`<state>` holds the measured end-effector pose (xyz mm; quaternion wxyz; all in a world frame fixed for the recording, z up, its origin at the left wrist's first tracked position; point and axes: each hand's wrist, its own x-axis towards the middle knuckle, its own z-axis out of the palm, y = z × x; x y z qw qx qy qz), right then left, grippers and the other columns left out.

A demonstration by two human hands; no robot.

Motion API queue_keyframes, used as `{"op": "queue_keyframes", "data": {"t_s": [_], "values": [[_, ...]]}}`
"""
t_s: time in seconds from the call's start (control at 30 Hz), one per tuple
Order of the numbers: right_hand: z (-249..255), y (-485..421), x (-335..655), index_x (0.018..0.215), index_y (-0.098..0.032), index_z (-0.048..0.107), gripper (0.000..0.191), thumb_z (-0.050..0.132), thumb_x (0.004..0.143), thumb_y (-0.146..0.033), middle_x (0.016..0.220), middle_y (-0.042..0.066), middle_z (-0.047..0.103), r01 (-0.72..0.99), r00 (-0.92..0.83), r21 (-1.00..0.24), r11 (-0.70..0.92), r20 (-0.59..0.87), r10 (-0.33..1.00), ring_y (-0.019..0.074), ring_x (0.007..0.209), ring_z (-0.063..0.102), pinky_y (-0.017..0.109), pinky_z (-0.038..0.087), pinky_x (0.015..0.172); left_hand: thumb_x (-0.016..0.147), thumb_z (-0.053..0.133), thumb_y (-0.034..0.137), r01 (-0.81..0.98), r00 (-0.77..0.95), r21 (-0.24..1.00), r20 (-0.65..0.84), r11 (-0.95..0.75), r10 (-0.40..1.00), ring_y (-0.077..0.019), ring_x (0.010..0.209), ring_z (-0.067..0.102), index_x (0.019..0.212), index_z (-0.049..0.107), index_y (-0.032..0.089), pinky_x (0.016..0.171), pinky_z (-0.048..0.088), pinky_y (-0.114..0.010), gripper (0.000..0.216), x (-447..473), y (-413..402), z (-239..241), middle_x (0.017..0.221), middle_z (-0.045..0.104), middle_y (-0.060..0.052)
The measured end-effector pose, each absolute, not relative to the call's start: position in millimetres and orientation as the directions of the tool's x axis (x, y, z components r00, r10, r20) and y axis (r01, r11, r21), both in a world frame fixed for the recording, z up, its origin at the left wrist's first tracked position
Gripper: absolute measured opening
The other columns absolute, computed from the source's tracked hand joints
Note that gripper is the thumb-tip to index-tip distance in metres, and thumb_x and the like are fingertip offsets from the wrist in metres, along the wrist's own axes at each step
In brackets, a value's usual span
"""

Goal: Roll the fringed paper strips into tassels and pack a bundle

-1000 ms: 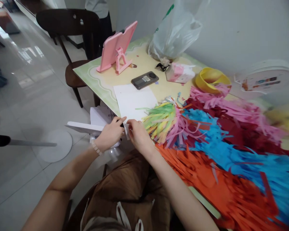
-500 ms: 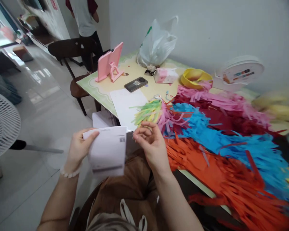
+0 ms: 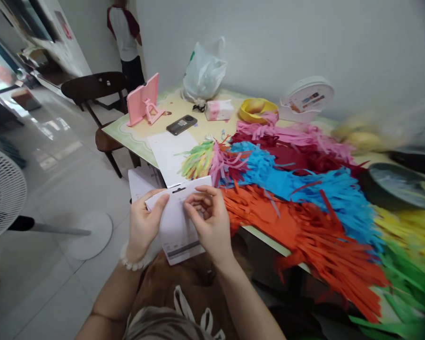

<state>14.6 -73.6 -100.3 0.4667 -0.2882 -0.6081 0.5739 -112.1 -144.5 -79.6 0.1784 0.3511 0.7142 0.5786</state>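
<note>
A flat white card package [image 3: 179, 222] with a hang slot at its top is held upright over my lap, just off the table's near edge. My left hand [image 3: 143, 226] grips its left side, thumb across the front. My right hand [image 3: 208, 222] is curled against its right side, fingertips pinching at the front face. Right behind the package lies a white paper sheet [image 3: 170, 146] and a bundle of green, yellow and pink fringed paper [image 3: 207, 160].
Fringed paper in orange [image 3: 304, 236], blue [image 3: 304, 184], dark red and pink covers the table [image 3: 127, 134]. Further back: a phone [image 3: 182, 124], pink stand [image 3: 143, 99], plastic bag [image 3: 203, 73], yellow bowl [image 3: 257, 109]. A chair [image 3: 95, 87], a fan [image 3: 3, 189] and a standing person [image 3: 125, 40] are to the left.
The white package rose from the table edge into both hands in front of me. My right hand closed onto its right side. The view swung right and pulled back.
</note>
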Motion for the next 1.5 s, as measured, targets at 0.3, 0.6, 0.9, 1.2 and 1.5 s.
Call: {"op": "queue_keyframes", "data": {"t_s": [0.3, 0.6, 0.9, 1.2, 1.5], "values": [[-108, -73, 18, 0.116, -0.021, 0.055, 0.030, 0.065, 0.087, -0.024, 0.095, 0.005, 0.062, 0.188, -0.303, -0.857, 0.480, 0.414, 0.858, 0.0178, 0.079, 0.060, 0.032, 0.053, 0.074, 0.084, 0.068, 0.041, 0.214, -0.668, 0.974, 0.092, 0.073, 0.738, -0.0176, 0.077, 0.067, 0.085, 0.076, 0.013, 0.064, 0.050, -0.022, 0.029, -113, -152, -88, 0.083, 0.075, -0.006], [-130, -70, 58, 0.132, -0.021, 0.055, 0.048, 0.062, 0.084, -0.022, 0.113, 0.006, 0.070, 0.096, -0.885, -0.987, 0.129, -0.025, 0.464, 0.0237, 0.105, 0.066, 0.035, 0.052, 0.094, 0.051, 0.092, 0.044, -0.388, -0.797, 0.907, -0.239, -0.166, 0.555, -0.0152, 0.058, 0.064, 0.094, 0.069, 0.012, 0.055, 0.053, -0.023, 0.058, -207, -153, -115, 0.073, 0.073, -0.003], [-49, -27, -61, 0.142, -0.016, 0.049, 0.054, 0.060, 0.089, -0.020, 0.143, 0.022, 0.054, 0.350, -0.830, -0.435, 0.830, 0.268, 0.490, 0.0357, 0.127, 0.053, 0.052, 0.046, 0.101, 0.082, 0.062, 0.064, -0.473, -0.704, 0.812, -0.114, -0.343, 0.701, -0.0273, 0.111, 0.063, 0.126, 0.057, 0.032, 0.083, 0.058, -0.040, 0.055, -222, -103, -136, 0.123, 0.065, -0.008], [-106, 127, -76, 0.154, -0.010, 0.032, 0.087, 0.061, 0.087, -0.057, 0.160, 0.031, 0.017, 0.860, -0.393, -0.330, 0.388, 0.053, 0.918, 0.0527, 0.145, 0.020, 0.068, 0.023, 0.109, 0.078, 0.062, 0.006, -0.500, -0.746, 0.853, -0.336, -0.150, 0.575, -0.0106, 0.063, 0.065, 0.105, 0.057, 0.021, 0.069, 0.057, -0.030, 0.032, -273, -32, -164, 0.083, 0.068, 0.002], [-162, 123, -76, 0.150, -0.003, 0.039, 0.071, 0.043, 0.079, 0.005, 0.161, 0.028, 0.019, 0.819, -0.484, -0.328, 0.470, 0.044, 0.874, 0.0371, 0.143, 0.035, 0.054, 0.032, 0.112, 0.075, 0.064, 0.006, -0.396, -0.771, 0.915, -0.282, -0.083, 0.571, -0.0116, 0.060, 0.066, 0.109, 0.063, 0.016, 0.062, 0.057, -0.024, 0.036, -314, -42, -156, 0.080, 0.072, -0.003]]}}
